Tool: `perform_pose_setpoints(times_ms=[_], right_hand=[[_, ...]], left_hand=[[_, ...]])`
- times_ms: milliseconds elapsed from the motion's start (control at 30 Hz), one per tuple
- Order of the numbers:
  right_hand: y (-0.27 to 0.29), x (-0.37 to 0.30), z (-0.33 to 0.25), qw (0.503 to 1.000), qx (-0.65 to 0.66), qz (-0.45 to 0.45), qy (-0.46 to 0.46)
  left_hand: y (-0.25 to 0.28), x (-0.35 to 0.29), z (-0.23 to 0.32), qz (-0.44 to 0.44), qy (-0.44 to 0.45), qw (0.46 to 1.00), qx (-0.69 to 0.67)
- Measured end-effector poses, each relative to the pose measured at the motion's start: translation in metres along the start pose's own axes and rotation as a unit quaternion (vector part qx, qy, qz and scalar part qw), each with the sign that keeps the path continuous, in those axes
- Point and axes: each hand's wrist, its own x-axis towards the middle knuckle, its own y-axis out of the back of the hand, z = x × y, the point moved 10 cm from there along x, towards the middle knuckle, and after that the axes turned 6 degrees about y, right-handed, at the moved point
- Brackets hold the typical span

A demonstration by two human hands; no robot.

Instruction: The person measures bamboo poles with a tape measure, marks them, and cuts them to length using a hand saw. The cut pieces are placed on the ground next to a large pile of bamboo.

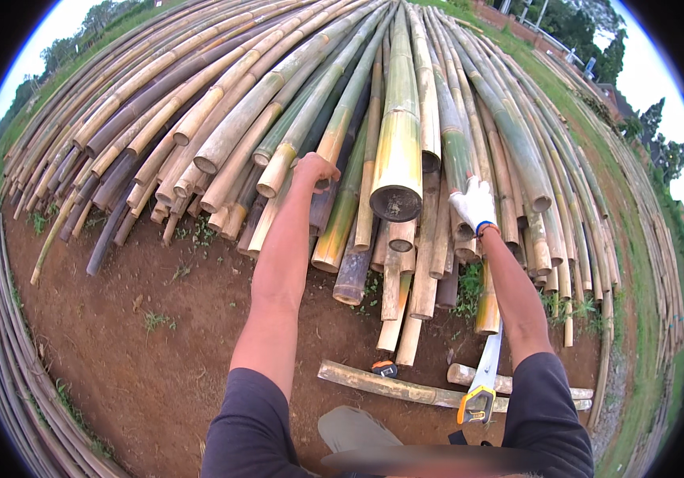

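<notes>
Both my arms reach forward to a large pile of bamboo poles, whose cut ends face me. My bare left hand (316, 170) is closed at the end of a tan-and-green bamboo pole (334, 142); the fingertips are partly hidden. My right hand (476, 204), in a white glove with bands at the wrist, grips the end of a greenish bamboo pole (457, 155). Between my hands a thick yellow-green bamboo pole (400, 135) juts toward me, its hollow end dark. The hand saw (477, 405), with an orange-and-yellow handle, leans below my right forearm.
Two short cut bamboo lengths (406, 389) lie on the brown soil near my feet. An orange-and-black tape measure (384, 368) is beside them. More long poles (15, 374) lie at the left edge, and others (668, 303) on the grass at right.
</notes>
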Motion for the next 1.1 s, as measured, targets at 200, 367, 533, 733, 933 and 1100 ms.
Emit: perform_pose_setpoints(times_ms=[200,367,533,733,933,1100], right_hand=[[0.003,0.001,-0.011,1.000,0.007,-0.004,0.003],[0.006,-0.006,-0.001,0.999,-0.011,-0.019,-0.027],[0.006,0.003,-0.024,1.000,-0.004,-0.026,-0.008],[0.007,-0.002,-0.021,1.000,-0.012,-0.026,-0.008],[0.015,-0.010,-0.006,0.999,-0.006,-0.017,-0.029],[0.033,-0.012,-0.008,0.992,-0.024,0.125,-0.008]], left_hand=[[0.004,0.002,-0.008,-0.022,0.006,0.998,-0.054],[-0.002,-0.021,0.011,-0.016,-0.041,0.998,-0.051],[0.027,-0.027,0.002,0.017,-0.061,0.995,-0.072],[0.001,-0.108,-0.005,0.089,-0.072,0.993,0.011],[-0.019,-0.263,-0.115,-0.006,-0.048,0.997,-0.055],[-0.002,-0.485,-0.260,0.064,0.001,0.998,0.005]])
